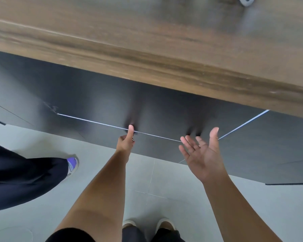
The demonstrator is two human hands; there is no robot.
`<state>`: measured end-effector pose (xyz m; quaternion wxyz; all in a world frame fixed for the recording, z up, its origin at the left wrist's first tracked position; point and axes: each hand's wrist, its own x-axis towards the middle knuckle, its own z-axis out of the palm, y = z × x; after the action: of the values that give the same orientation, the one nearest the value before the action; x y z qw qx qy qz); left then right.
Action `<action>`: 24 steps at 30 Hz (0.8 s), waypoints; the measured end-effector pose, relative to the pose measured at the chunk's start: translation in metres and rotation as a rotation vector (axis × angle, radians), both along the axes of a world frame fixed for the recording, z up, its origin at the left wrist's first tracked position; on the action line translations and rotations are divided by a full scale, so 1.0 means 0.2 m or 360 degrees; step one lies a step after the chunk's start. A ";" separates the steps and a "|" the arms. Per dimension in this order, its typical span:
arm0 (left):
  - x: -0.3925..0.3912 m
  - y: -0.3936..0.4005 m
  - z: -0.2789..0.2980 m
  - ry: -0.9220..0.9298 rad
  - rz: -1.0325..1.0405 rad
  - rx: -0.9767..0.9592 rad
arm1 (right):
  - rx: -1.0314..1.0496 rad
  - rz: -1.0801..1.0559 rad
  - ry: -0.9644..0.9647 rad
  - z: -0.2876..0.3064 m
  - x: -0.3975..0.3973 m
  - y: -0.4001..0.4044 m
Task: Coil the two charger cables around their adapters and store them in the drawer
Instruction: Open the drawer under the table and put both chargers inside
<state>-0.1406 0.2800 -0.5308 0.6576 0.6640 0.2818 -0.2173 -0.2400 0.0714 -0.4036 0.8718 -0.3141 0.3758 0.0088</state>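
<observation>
- Wooden tabletop (pixel 147 49) across the upper frame, blurred, with a pale rounded object (pixel 246 0) cut off at the top edge.
- Dark drawer (pixel 112 105) front just under the tabletop, closed, a thin bright seam along its lower edge.
- Pale tiled floor (pixel 164 186) below, with two light shoes (pixel 147 224) at the bottom.
- Second person's dark trouser leg (pixel 24 179) and purple-and-white shoe (pixel 73 165) at the left.
- Right hand (pixel 202 154) palm up, fingers spread and straight, grip apart, holding nothing, just in front of the drawer.
- Left hand (pixel 126 142) with fingers curled, thumb raised onto the drawer's lower seam.
- Cables and adapters nowhere in view.
</observation>
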 end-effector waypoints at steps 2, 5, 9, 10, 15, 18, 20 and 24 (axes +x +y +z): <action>0.00 0.00 0.00 0.0028 -0.0002 0.0044 | -0.0005 0.0001 -0.0002 0.00 0.01 0.02; -0.02 -0.02 0.01 0.0075 0.0041 0.0101 | -0.0003 -0.0011 0.0015 0.01 0.01 0.02; -0.02 -0.03 0.04 0.0163 0.0057 0.0160 | 0.0086 -0.0086 0.0036 0.04 0.03 0.01; -0.02 -0.02 0.04 0.0184 0.0039 0.0186 | 0.0092 -0.0101 0.0049 0.05 0.04 0.01; -0.02 -0.01 0.04 0.0347 0.0030 0.0162 | 0.0097 -0.0140 0.0096 0.07 0.08 0.01; -0.05 0.02 0.01 0.0561 0.0066 0.0165 | 0.0104 -0.0156 0.0118 0.06 0.08 0.00; -0.09 0.07 0.00 0.0697 0.0025 0.0158 | 0.0118 -0.0160 0.0133 0.05 0.08 0.00; -0.19 0.16 0.03 0.0765 -0.0138 0.0243 | 0.0106 -0.0160 0.0141 0.03 0.07 0.02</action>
<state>-0.1784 0.3115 -0.5239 0.5098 0.6525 0.4169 -0.3749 -0.2256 0.0748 -0.3968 0.8636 -0.2651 0.4288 -0.0086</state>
